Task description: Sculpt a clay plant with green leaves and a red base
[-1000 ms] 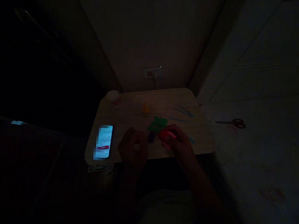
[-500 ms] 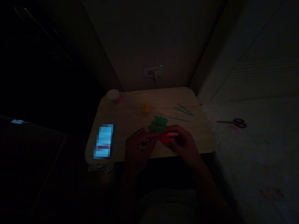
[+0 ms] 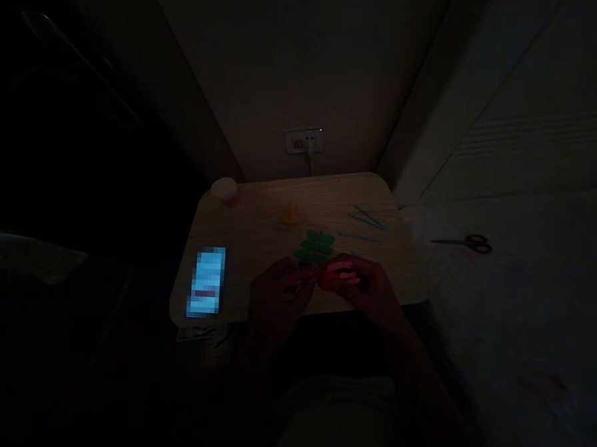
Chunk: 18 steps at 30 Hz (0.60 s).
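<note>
A small, soft-looking red and pink piece (image 3: 329,278) is held between my hands over the front of the table; its kind is hard to make out in the dim light. My right hand (image 3: 370,280) is closed around its right side, with pink strips showing at the fingers. At its left end, the fingertips of my left hand (image 3: 280,289) pinch it. Just beyond the hands lie green leaf-shaped pieces (image 3: 316,246) in rows. Farther back stands a little orange cone-shaped thing (image 3: 289,214).
Several thin blue-green sticks (image 3: 360,237) lie at the table's (image 3: 262,241) right. A lit phone (image 3: 207,282) is at the left, a pale cup-like container (image 3: 225,191) at the back left corner. Scissors (image 3: 462,243) rest on a pale surface beyond the right edge. A plugged wall socket (image 3: 303,142) is behind.
The red and pink piece has turned in my right hand, so more pink strips show. Both hands stay in nearly the same place.
</note>
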Available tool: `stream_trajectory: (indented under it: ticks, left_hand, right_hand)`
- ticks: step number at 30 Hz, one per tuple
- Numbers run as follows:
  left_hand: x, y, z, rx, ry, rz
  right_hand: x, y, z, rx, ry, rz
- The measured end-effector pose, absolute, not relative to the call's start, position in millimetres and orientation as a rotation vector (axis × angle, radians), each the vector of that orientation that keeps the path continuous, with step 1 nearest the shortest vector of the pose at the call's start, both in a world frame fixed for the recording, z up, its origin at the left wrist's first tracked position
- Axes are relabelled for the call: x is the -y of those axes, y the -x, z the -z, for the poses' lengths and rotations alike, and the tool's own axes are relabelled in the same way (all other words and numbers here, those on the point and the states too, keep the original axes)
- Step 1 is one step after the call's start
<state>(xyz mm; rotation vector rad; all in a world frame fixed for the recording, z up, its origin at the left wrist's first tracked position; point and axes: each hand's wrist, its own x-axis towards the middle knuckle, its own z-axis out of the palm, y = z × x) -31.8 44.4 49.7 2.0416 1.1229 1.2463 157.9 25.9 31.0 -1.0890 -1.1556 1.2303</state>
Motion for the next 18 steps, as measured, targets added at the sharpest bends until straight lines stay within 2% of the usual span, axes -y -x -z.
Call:
stream_trajectory:
  ticks: [18]
  left_hand:
    - [-40.3,31.6,-49.9,-1.213,-2.228,-1.266]
  right_hand:
    - [-25.4,-147.6,-28.3,0.986,1.112,-1.314]
